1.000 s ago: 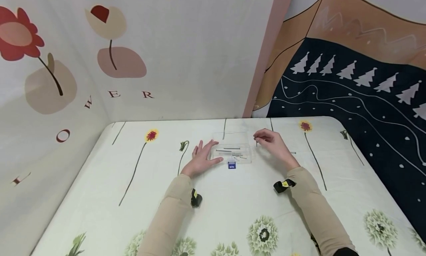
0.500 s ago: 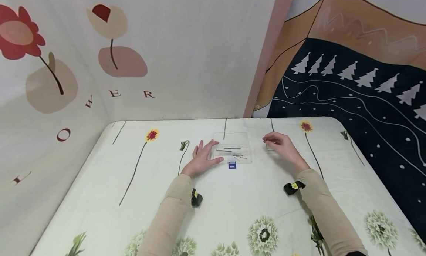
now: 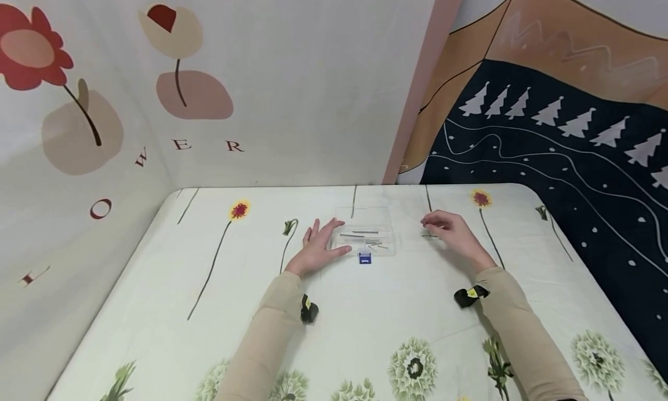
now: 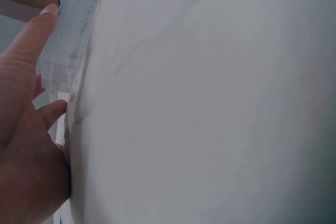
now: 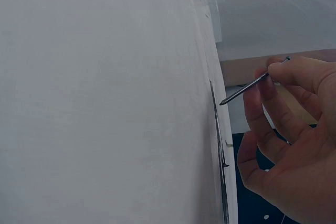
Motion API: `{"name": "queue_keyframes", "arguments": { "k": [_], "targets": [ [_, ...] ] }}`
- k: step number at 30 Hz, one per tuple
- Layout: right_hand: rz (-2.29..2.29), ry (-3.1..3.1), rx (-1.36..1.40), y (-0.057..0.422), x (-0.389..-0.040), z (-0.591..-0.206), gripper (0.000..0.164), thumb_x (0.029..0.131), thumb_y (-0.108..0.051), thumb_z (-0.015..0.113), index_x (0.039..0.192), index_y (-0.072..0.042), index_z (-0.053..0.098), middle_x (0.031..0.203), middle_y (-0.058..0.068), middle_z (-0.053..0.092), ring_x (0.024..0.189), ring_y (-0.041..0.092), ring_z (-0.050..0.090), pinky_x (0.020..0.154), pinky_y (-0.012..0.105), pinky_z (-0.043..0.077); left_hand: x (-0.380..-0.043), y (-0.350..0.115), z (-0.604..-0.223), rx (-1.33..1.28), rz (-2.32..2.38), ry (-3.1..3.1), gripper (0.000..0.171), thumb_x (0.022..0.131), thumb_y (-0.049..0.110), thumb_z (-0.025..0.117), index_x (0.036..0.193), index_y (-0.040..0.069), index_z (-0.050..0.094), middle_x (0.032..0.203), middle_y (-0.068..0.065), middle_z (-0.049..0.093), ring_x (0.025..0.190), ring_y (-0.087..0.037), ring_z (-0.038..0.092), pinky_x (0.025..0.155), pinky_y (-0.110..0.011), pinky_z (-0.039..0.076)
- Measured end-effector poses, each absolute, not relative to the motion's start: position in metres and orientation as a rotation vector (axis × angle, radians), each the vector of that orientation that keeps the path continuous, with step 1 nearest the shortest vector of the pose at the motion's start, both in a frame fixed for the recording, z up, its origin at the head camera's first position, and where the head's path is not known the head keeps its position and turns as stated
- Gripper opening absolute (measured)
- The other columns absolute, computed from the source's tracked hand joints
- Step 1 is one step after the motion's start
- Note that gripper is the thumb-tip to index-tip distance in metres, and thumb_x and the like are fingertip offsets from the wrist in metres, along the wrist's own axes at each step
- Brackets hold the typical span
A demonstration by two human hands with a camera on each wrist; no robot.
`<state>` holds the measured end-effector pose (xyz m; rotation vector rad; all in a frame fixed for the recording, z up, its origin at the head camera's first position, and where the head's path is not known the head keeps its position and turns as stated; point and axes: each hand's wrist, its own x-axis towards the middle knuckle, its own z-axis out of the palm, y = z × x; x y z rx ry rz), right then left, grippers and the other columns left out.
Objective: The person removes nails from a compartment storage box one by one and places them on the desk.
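My right hand [image 3: 455, 234] pinches a steel nail [image 5: 245, 89] between thumb and fingertips; in the right wrist view it slants, point down to the left. Just below, more nails [image 5: 216, 116] lie on the tablecloth. Left of this hand sits a clear plastic box [image 3: 390, 249], lid [image 3: 371, 214] raised at the back, with several nails [image 3: 364, 232] inside. A blue latch [image 3: 365, 259] hangs at its front. At the box's left end is my left hand [image 3: 315, 254], fingers spread, thumb along the front wall and forefinger toward the back corner.
A white flower-print tablecloth [image 3: 376, 308] covers the table. Its far edge meets a pale printed wall hanging [image 3: 292, 99]. A dark hanging with white trees [image 3: 563, 157] stands at the right. A black wrist camera [image 3: 309, 310] sits on the left sleeve.
My right hand has moved right with the nail, away from the box, to above the nails on the cloth. The left hand and the box have stayed put.
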<state>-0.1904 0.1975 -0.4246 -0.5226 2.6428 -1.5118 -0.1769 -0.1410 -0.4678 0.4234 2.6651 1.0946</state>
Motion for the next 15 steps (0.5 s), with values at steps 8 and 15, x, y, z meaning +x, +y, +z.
{"name": "queue_keyframes", "arguments": {
  "k": [8,15],
  "targets": [
    [-1.445,2.641,-0.515,0.209,-0.205,-0.450,0.019,0.096,-0.002,0.057,0.111,0.006,0.065,0.108,0.020,0.066,0.095,0.020,0.058,0.081,0.023,0.045,-0.176,-0.140,-0.466,0.412,1.084,2.665,0.069,0.092,0.042,0.064,0.149,0.018,0.034,0.159,-0.011,0.015,0.144,-0.032,-0.012,0.112,-0.046,-0.012],
    [-1.378,2.638,-0.542,0.198,-0.195,-0.430,0.018,0.095,0.003,0.056,0.108,0.011,0.065,0.109,0.025,0.064,0.097,0.031,0.059,0.082,0.031,0.046,-0.178,-0.141,-0.468,0.414,1.075,2.665,0.070,0.092,0.043,0.064,0.149,0.018,0.034,0.159,-0.010,0.015,0.145,-0.032,-0.012,0.112,-0.046,-0.012]
  ]
}}
